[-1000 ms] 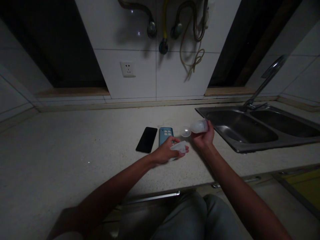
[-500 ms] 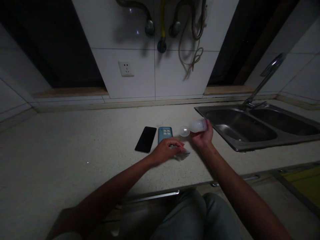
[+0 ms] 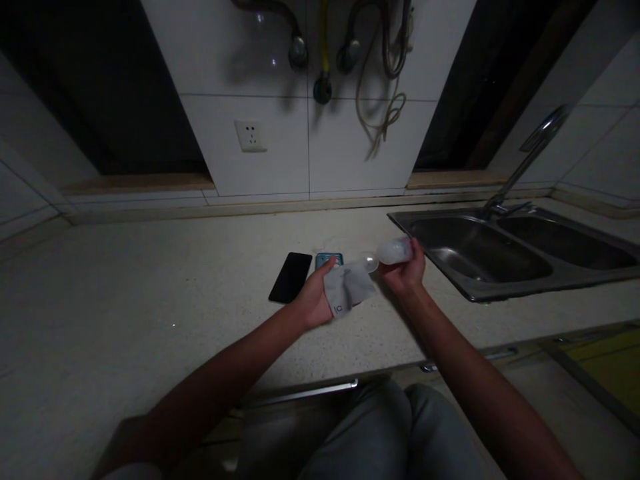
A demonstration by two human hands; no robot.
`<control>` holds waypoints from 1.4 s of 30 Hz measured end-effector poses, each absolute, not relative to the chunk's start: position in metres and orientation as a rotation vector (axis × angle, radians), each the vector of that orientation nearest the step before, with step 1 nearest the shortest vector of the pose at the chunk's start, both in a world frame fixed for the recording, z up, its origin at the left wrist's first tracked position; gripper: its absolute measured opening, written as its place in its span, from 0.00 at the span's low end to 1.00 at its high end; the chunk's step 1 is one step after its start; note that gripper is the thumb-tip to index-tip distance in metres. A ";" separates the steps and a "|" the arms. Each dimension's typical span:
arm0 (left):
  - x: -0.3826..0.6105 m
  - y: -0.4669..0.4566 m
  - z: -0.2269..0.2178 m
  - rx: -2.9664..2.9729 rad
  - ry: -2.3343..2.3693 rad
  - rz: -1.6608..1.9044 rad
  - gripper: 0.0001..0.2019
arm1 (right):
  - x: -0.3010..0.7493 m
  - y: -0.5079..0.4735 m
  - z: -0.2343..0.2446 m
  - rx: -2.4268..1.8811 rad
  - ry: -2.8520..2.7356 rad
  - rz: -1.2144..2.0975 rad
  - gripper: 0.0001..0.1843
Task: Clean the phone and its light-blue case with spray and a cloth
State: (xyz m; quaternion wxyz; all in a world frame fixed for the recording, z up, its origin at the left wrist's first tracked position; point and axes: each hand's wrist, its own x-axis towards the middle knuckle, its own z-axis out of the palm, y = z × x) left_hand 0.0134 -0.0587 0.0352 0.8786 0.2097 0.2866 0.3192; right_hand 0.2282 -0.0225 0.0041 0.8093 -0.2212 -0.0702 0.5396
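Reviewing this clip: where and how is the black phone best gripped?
Probably by its two long edges near the far end, coming from above and the left. The black phone lies flat, so its slim edges offer the grip; the left hand and blue case crowd its right side.

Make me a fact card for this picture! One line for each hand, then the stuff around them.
Left hand: holding a thin grey sheet, maybe cloth
Right hand: holding a whitish bottle
Clear round cap: by the bottle's rounded end
Black phone: flat on the counter
Blue phone case: right of the phone, partly hidden
Sink: right side, two basins
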 end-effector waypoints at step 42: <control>0.022 -0.066 0.009 0.280 0.357 0.642 0.22 | 0.193 -0.047 0.012 -0.687 -0.812 1.300 0.26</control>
